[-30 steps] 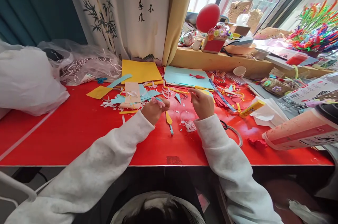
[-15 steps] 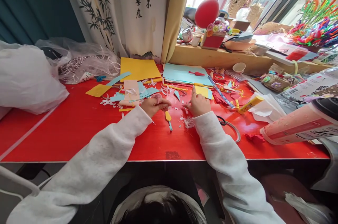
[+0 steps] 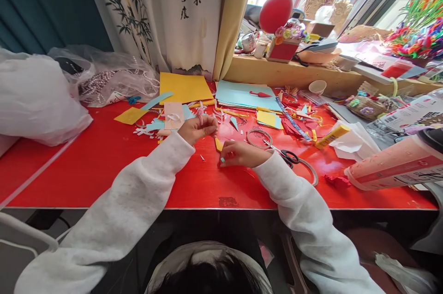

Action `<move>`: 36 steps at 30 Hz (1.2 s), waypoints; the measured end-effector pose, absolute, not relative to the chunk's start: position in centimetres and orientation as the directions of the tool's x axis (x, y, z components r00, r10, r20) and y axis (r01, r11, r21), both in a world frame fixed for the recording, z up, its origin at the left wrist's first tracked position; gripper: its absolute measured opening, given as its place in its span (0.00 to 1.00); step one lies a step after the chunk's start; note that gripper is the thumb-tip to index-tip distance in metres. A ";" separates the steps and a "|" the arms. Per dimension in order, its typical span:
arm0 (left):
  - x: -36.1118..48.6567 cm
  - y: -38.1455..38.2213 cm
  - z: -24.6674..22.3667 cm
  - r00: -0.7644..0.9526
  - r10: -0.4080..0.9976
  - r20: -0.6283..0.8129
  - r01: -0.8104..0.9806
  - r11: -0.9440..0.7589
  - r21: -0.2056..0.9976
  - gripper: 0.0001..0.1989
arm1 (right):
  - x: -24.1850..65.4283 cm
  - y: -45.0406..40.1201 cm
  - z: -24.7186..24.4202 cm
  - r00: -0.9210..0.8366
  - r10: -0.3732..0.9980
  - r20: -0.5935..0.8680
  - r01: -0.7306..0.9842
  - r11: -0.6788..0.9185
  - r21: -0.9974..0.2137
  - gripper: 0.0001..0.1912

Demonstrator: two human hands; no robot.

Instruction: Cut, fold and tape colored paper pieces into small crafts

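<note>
My left hand point(image 3: 199, 129) is closed in a pinch above the table, with a small pink loop point(image 3: 200, 113) at its fingers. Whether anything else sits between its fingertips is too small to make out. My right hand point(image 3: 240, 153) rests low on the table, its fingers closed over a small yellow and light-blue paper piece point(image 3: 218, 144). The yellow end sticks out beyond the fingers, and a blue bit shows among them. Beside the right wrist lie scissors point(image 3: 290, 157) with black handles and a round ring point(image 3: 259, 138). A thin white scrap point(image 3: 202, 158) lies between the hands.
Yellow sheets point(image 3: 185, 87), light-blue sheets point(image 3: 242, 94) and many cut scraps cover the back of the red table point(image 3: 131, 183). On the right are a yellow glue stick point(image 3: 332, 136), crumpled white paper point(image 3: 356, 146) and a pink tumbler point(image 3: 391, 165). White plastic bags point(image 3: 38, 95) stand at left.
My right hand has moved left and toward me, onto the yellow and blue paper piece, uncovering the ring and scissors. My left hand has shifted slightly left and away from me, still pinched.
</note>
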State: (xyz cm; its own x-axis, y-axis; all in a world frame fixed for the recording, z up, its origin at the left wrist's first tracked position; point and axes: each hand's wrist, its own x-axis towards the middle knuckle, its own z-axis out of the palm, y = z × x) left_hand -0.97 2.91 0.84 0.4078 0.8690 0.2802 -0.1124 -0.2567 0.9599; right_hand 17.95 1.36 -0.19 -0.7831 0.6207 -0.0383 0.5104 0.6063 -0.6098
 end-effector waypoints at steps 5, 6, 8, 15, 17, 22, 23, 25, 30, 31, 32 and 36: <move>-1.2 2.8 0.7 0.442 0.849 0.289 -0.103 -0.272 0.957 0.16 | 18.0 1.6 0.5 -0.628 0.768 0.125 0.363 0.431 -0.826 0.12; -1.2 2.8 0.7 0.450 0.836 0.314 -0.072 -0.317 0.946 0.16 | 18.0 1.6 0.6 -0.610 0.784 0.118 0.328 0.386 -0.862 0.13; -1.2 2.7 0.9 0.469 0.805 0.363 0.003 -0.412 0.911 0.15 | 17.9 1.6 0.8 -0.577 0.810 0.105 0.271 0.311 -0.911 0.16; -1.0 2.1 1.6 0.381 0.862 0.335 0.029 -0.374 0.927 0.14 | 17.5 1.7 0.3 -0.473 0.860 0.192 0.075 0.256 -0.964 0.23; -0.9 2.1 1.6 0.368 0.867 0.334 0.009 -0.363 0.932 0.14 | 17.5 1.6 0.3 -0.434 0.874 0.218 0.065 0.272 -0.960 0.19; -0.7 2.2 1.6 0.420 0.854 0.307 -0.011 -0.334 0.943 0.14 | 17.7 1.5 0.6 -0.429 0.853 0.297 0.070 0.360 -0.930 0.14; -0.6 2.2 1.6 0.430 0.850 0.303 -0.017 -0.328 0.945 0.14 | 17.7 1.5 0.6 -0.439 0.844 0.308 0.067 0.372 -0.926 0.14; -0.7 2.1 1.7 0.438 0.850 0.294 -0.027 -0.314 0.949 0.14 | 17.7 1.5 0.6 -0.450 0.834 0.321 0.065 0.389 -0.919 0.13; -1.0 2.1 1.6 0.461 0.848 0.263 0.010 -0.302 0.953 0.19 | 17.7 1.4 0.3 -0.461 0.810 0.363 0.043 0.429 -0.902 0.16; -1.0 2.2 1.5 0.460 0.850 0.257 0.017 -0.298 0.954 0.19 | 17.7 1.4 0.3 -0.467 0.803 0.371 0.041 0.438 -0.898 0.17; -1.0 2.3 1.5 0.454 0.855 0.250 0.017 -0.289 0.957 0.19 | 17.7 1.4 0.2 -0.473 0.797 0.375 0.045 0.447 -0.893 0.17; -1.0 2.5 1.2 0.402 0.894 0.198 -0.018 -0.208 0.978 0.18 | 17.7 1.3 0.2 -0.493 0.778 0.388 0.074 0.482 -0.873 0.17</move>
State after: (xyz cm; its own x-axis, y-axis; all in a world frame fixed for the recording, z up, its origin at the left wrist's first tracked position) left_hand -1.01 2.49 1.19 0.4020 0.8940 0.1977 -0.0176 -0.2083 0.9779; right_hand 17.73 1.29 0.22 -0.4933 0.7784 0.3882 0.0742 0.4823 -0.8728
